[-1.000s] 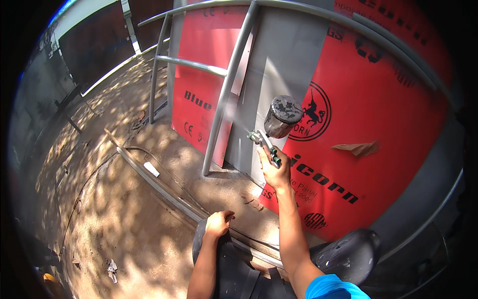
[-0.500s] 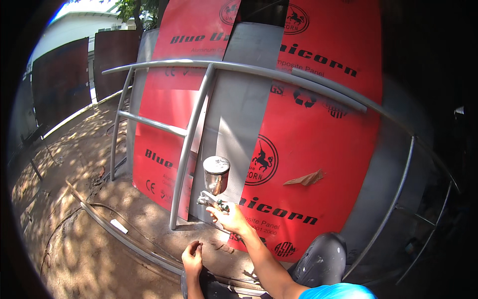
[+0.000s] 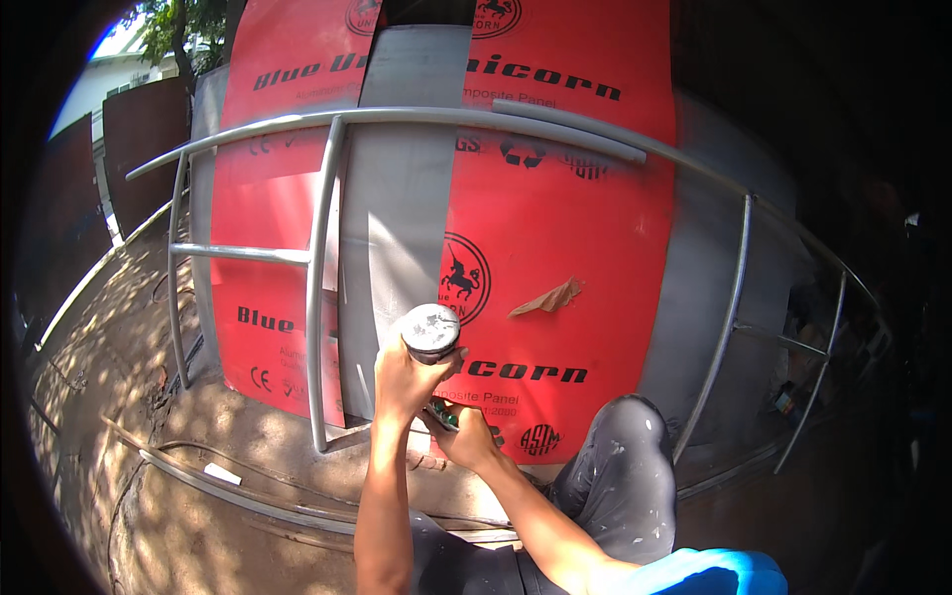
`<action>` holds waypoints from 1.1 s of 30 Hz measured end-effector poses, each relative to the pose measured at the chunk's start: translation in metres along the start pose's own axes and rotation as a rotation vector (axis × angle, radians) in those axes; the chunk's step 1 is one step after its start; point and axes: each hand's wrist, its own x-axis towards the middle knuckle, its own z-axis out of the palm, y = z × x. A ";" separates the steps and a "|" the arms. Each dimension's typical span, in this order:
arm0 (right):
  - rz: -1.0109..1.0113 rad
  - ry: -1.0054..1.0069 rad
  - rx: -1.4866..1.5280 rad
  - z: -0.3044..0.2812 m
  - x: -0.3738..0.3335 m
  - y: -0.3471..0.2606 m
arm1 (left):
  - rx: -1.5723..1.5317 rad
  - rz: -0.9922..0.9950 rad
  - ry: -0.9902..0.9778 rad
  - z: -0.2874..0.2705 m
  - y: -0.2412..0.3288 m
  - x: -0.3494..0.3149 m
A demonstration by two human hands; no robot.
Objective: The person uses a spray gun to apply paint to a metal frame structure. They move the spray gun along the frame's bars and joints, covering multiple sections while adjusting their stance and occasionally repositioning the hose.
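A spray gun with a metal paint cup on top (image 3: 431, 331) is in front of me, its lid smeared with white and grey. My right hand (image 3: 468, 438) is closed round the gun's handle, below the cup. Fingers of my left hand (image 3: 402, 385) wrap the cup's side just under the lid, hiding most of the cup and the nozzle. Beyond both hands stands a silver-grey tubular metal frame (image 3: 315, 278), with bare posts and a long curved top rail; neither hand touches it.
Red-faced sheets (image 3: 595, 228) and grey panels (image 3: 397, 188) stand upright behind the frame. A scrap of brown paper (image 3: 545, 298) clings to one red sheet. Long strips (image 3: 238, 494) and a white piece (image 3: 223, 474) lie on the ground at left. My bent knee (image 3: 625, 446) is at right.
My left hand has risen from low beside the gun and taken hold of its cup. The view has swung right, so the frame and panels sit further left.
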 end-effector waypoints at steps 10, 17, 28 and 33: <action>-0.103 0.401 -0.140 -0.068 -0.031 0.035 | -0.200 -0.094 -0.299 0.089 0.007 0.051; -0.117 0.457 0.022 -0.111 -0.021 0.043 | -0.135 -0.118 -0.432 0.139 0.040 0.079; -0.077 0.714 -0.056 -0.172 0.021 0.043 | -0.169 0.345 -0.391 0.137 0.128 0.104; -0.268 0.816 -0.135 -0.212 0.071 0.047 | -0.149 0.965 0.193 0.048 0.227 0.087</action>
